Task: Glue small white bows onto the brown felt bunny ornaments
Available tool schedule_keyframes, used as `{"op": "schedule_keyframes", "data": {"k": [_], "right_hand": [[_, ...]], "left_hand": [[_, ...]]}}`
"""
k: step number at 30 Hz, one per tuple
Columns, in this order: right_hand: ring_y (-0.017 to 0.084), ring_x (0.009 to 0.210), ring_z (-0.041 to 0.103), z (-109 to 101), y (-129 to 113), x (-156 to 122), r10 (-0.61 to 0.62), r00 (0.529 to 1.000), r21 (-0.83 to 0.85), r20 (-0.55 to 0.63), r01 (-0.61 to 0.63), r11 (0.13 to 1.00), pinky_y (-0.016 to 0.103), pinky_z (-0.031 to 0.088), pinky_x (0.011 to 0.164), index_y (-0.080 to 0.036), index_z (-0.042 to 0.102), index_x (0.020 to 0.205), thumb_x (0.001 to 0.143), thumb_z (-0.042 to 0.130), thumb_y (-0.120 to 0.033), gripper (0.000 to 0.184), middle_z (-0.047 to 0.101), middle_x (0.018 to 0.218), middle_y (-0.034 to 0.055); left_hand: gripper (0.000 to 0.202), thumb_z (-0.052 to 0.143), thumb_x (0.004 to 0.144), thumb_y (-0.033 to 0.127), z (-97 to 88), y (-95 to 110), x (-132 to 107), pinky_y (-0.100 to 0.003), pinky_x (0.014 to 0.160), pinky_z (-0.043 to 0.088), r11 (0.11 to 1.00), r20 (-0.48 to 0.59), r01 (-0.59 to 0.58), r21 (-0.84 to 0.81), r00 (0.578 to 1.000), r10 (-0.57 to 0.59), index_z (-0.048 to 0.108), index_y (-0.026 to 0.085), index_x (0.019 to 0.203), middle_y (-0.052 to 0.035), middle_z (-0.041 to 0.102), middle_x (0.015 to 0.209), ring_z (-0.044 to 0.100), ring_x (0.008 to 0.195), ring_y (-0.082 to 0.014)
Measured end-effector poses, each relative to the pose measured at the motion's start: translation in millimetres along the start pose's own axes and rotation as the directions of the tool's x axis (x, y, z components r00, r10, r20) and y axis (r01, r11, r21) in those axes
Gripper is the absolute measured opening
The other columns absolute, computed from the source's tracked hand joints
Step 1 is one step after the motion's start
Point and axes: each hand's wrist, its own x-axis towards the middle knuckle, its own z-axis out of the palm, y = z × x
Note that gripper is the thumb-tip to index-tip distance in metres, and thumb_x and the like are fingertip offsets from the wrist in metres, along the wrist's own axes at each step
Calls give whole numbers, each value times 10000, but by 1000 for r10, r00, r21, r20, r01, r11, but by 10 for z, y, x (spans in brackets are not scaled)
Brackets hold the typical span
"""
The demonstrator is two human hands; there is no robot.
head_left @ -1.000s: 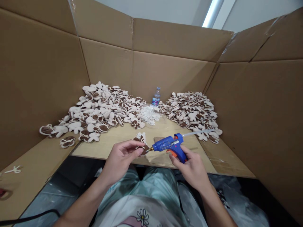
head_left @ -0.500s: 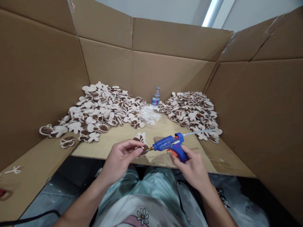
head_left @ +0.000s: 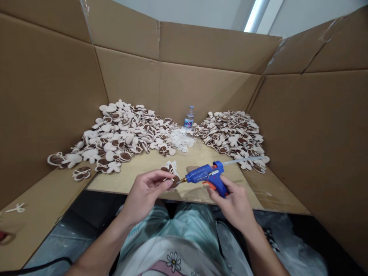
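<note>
Almost nothing has shifted over the last second: the left hand [head_left: 143, 195] still pinches the brown piece [head_left: 175, 183] near the worktop's [head_left: 113, 180] front edge, the right [head_left: 235, 202] still grips the glue gun [head_left: 201, 174], nozzle [head_left: 183, 180] at the piece, suggesting a steady application.

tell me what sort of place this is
Probably a small craft or assembly workspace: there's a glue gun, large heaps of brown and white shapes, and tall cardboard walls around the table.
</note>
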Motion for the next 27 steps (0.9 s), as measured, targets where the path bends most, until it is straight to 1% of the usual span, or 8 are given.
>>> {"op": "schedule_keyframes", "data": {"k": [11, 17, 23, 27], "right_hand": [[66, 428, 286, 1, -6, 1, -3, 1000, -3, -14, 3, 1000, 194, 241, 419, -154, 613, 715, 798, 595, -293, 163, 386, 509, -82], [69, 432, 282, -18, -7, -8, -1, 1000, -6, -7, 1, 1000, 199, 242, 424, -150, 627, 749, 805, 585, -286, 153, 391, 511, -84], [71, 440, 294, -15, -1, 5, 12, 1000, -8, -5, -12, 1000, 199, 246, 430, -152, 631, 752, 806, 582, -287, 154, 417, 520, -78], [69, 431, 278, -17, 3, -4, 36, 999, -12, 9, -36, 999, 202, 234, 423, -150, 629, 761, 807, 577, -300, 165, 402, 515, -80]], "left_hand": [[92, 728, 792, 232, -3, 4, -13, -218, 768, 570, 1000, 2, 19, -10, 1000, -19, 768, 239, 875, -22, 783, 900, 725, 817, -144], [101, 730, 788, 220, -11, 0, -12, -209, 763, 569, 1000, 5, 10, -11, 1000, -10, 766, 240, 880, -13, 781, 867, 723, 805, -136], [103, 729, 786, 230, -10, -8, -11, -246, 780, 579, 1000, 6, 16, -15, 1000, -16, 767, 226, 882, -28, 780, 873, 726, 806, -153], [94, 734, 782, 234, -5, -2, -16, -266, 784, 586, 1000, -2, 16, -15, 1000, -16, 770, 226, 869, -37, 782, 877, 728, 805, -166]]}}
